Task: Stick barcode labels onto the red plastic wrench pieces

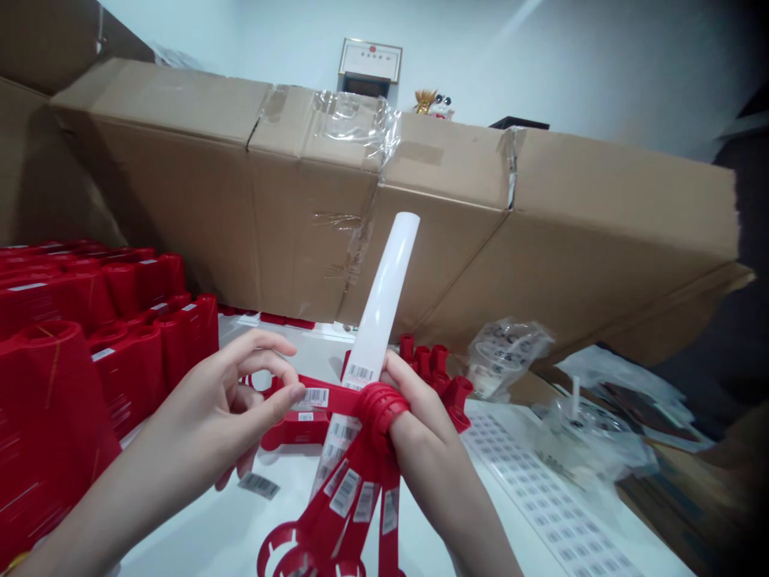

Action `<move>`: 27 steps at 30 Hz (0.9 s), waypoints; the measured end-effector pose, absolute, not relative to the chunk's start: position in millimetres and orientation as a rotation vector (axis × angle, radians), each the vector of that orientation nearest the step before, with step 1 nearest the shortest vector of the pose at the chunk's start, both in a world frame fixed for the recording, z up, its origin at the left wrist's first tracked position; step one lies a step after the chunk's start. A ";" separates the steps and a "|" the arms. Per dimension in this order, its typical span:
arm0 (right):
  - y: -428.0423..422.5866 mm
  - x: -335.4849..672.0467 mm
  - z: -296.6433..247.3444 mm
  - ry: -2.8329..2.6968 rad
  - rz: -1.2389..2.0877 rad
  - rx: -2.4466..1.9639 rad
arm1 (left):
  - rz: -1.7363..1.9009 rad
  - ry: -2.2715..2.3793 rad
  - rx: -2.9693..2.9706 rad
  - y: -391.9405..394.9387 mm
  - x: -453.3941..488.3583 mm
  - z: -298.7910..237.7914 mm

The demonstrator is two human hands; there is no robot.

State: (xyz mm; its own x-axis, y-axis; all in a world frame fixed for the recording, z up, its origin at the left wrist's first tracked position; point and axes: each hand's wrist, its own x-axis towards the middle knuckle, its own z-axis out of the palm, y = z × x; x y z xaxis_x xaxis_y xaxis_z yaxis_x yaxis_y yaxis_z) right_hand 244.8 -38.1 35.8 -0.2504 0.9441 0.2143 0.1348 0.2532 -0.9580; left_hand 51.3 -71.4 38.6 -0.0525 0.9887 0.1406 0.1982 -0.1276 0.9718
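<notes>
Over table point(240, 537): left hand point(234, 401) pinches red part point(340, 398) at barcode label point(316, 397); right hand point(420, 421) grips white tube point(388, 296)

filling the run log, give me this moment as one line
left hand: pinches red piece at barcode sticker | right hand: grips red bundle, white tube | sticker sheet beside right hand

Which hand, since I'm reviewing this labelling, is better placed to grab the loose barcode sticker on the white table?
Probably left. The left hand only pinches a labelled red plastic strip, just above the loose barcode sticker; the right hand is full, gripping a bundle of red plastic strips and a white tube.
</notes>
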 end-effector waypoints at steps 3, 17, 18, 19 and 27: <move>-38.0 244.0 35.5 -1.605 1.108 -1.015 | 1.261 1.334 1.424 -70.6 51.3 38.4; -38.7 245.7 36.6 -1.611 1.137 -1.016 | 1.194 1.275 1.438 -68.7 44.0 35.4; -38.5 245.3 36.7 -1.611 1.142 -1.013 | 1.190 1.265 1.440 -68.9 43.8 35.4; -38.5 244.9 36.7 -1.610 1.147 -1.010 | 1.185 1.258 1.442 -69.0 43.8 35.3; -40.0 244.5 34.7 -1.643 1.095 -1.019 | 1.174 1.274 1.451 -67.9 45.5 35.5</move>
